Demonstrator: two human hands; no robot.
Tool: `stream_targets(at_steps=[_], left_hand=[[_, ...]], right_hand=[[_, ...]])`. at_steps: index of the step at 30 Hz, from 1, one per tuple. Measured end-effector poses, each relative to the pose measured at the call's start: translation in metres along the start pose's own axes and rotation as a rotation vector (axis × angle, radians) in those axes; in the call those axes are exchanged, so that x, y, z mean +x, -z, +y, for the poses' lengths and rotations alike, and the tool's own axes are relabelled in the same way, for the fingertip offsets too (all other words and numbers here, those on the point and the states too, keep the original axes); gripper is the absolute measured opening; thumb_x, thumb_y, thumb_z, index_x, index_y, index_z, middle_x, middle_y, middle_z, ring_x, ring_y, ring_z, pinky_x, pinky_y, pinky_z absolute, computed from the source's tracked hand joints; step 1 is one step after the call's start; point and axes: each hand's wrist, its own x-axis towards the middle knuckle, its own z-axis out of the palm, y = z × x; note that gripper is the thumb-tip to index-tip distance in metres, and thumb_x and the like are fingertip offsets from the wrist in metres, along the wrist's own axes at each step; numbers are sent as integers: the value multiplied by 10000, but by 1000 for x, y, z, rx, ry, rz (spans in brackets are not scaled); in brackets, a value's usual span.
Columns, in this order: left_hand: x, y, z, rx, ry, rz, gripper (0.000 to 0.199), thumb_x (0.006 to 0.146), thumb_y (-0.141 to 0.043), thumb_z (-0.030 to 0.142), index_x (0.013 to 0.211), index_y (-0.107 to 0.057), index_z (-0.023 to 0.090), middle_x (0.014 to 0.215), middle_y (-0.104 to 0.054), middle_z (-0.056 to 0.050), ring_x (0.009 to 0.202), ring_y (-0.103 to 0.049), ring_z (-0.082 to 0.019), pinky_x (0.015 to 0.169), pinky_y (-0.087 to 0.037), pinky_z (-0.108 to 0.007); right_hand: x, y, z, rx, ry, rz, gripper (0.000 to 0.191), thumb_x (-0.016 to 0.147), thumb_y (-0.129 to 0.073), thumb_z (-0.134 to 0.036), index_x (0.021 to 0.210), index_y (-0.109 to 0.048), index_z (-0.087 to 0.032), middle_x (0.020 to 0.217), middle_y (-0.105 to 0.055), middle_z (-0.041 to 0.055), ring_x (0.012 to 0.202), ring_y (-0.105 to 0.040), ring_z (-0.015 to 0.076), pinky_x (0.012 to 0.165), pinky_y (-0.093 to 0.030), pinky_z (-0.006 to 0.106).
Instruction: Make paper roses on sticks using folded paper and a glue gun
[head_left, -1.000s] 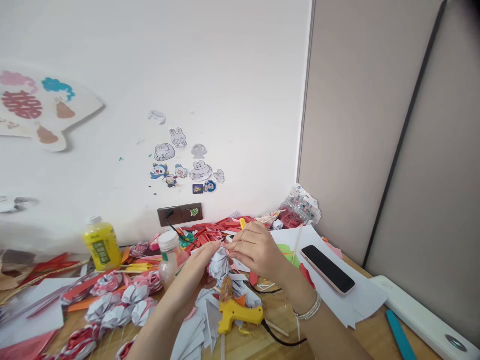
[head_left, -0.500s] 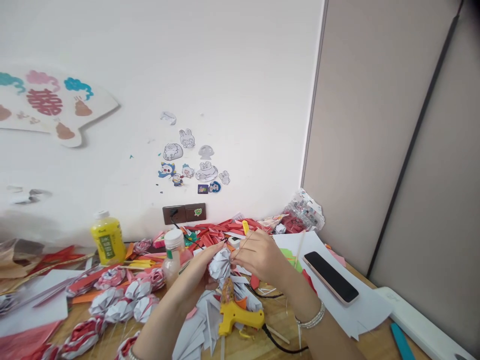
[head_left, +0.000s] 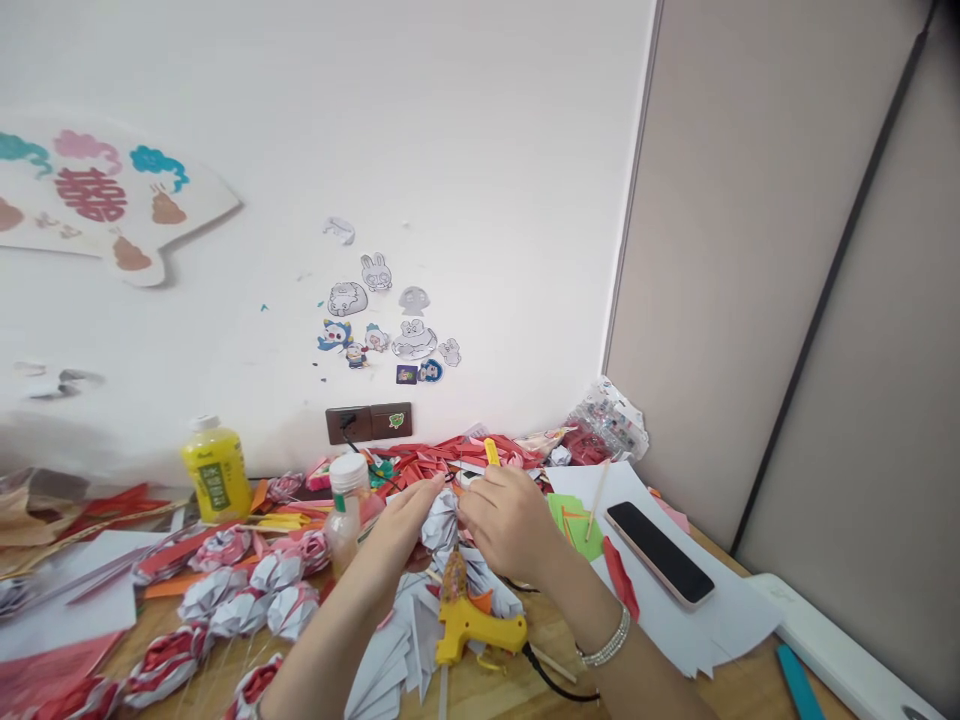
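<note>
Fingers (head_left: 427, 490) of the left hand (head_left: 397, 535) close round a white paper flower (head_left: 439, 523), held over the middle of the wooden tabletop (head_left: 547, 622). The right hand (head_left: 510, 520) meets the flower's right side with bent fingers; whether it pinches anything I cannot tell, since the back of the hand hides the tips. A sparkling bracelet (head_left: 607, 640) circles that wrist.

Close by the flower, on its nearer side, a yellow glue gun (head_left: 480, 628) lies with its nozzle toward the tabletop's back edge (its black cord (head_left: 577, 696) trails off to the right). Folded white paper pieces (head_left: 397, 645) spread beside it toward the front edge. Farther right, green paper (head_left: 570, 517) and a red scrap (head_left: 621, 580) lie near a dark-screened phone (head_left: 660, 555), which rests on white sheets (head_left: 720, 625). Beyond, a long white object (head_left: 840, 650) follows the right edge, with a teal strip (head_left: 799, 682) next to it.

Left of the hands stands a white-capped jar (head_left: 346, 500); a bottle of yellow liquid (head_left: 217, 475) is nearer the back edge, and red-and-white paper flowers (head_left: 169, 662) lie toward the front. Red paper strips (head_left: 442, 460) heap along the back edge, and a clear plastic bag (head_left: 609, 415) sits in the back-right corner.
</note>
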Motion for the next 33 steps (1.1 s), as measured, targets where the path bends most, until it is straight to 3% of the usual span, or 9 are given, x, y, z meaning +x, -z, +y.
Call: stream_targets(at_steps=[5,9,13,17,21,26,33], left_hand=[[-4,-5,5,42,-55,69,373,699,-569,582,759,-519,217,534,-358,90,464,-325,-92,445,-236,-205],[-6,-11,6,87,-204,112,359,708,-554,576,742,-516,220,523,-343,95,467,-294,-95,437,-231,-215],[-8,-13,5,128,-335,135,343,731,-558,549,827,-552,220,593,-437,72,547,-357,-115,502,-293,-230],[-8,-7,5,148,-257,100,366,749,-536,575,853,-573,225,600,-489,58,533,-425,-126,491,-325,-236],[-8,-2,7,111,-101,-49,435,718,-529,639,724,-564,205,532,-483,42,441,-458,-144,391,-339,-254],[-11,-2,11,68,-160,-98,377,712,-603,556,832,-584,199,681,-517,28,621,-490,-144,549,-456,-262],[-15,-7,13,184,-322,-14,518,681,-647,461,1080,-530,152,924,-603,-54,850,-535,-225,788,-438,-337]], right_hand=[[-2,-7,-6,96,-138,122,260,859,-348,-141,630,-460,-195,587,-511,16,590,-410,173,559,-269,314],[0,-8,-10,119,-247,154,320,912,-315,-175,605,-400,-205,548,-450,0,546,-408,158,524,-258,300],[1,-7,-12,142,-289,173,338,931,-291,-172,605,-369,-210,543,-432,-8,531,-413,146,520,-264,286],[0,-5,-9,139,-229,178,325,931,-302,-181,623,-402,-206,569,-476,5,563,-424,158,541,-278,293],[-2,-4,-2,120,-150,187,293,909,-322,-168,644,-440,-207,609,-535,27,596,-434,178,572,-288,311],[-1,0,0,156,-175,211,300,903,-322,-171,621,-414,-211,569,-499,19,572,-410,177,559,-280,311],[4,10,-2,338,-302,224,270,869,-362,-191,600,-350,-213,538,-398,-20,536,-373,148,529,-252,289]])
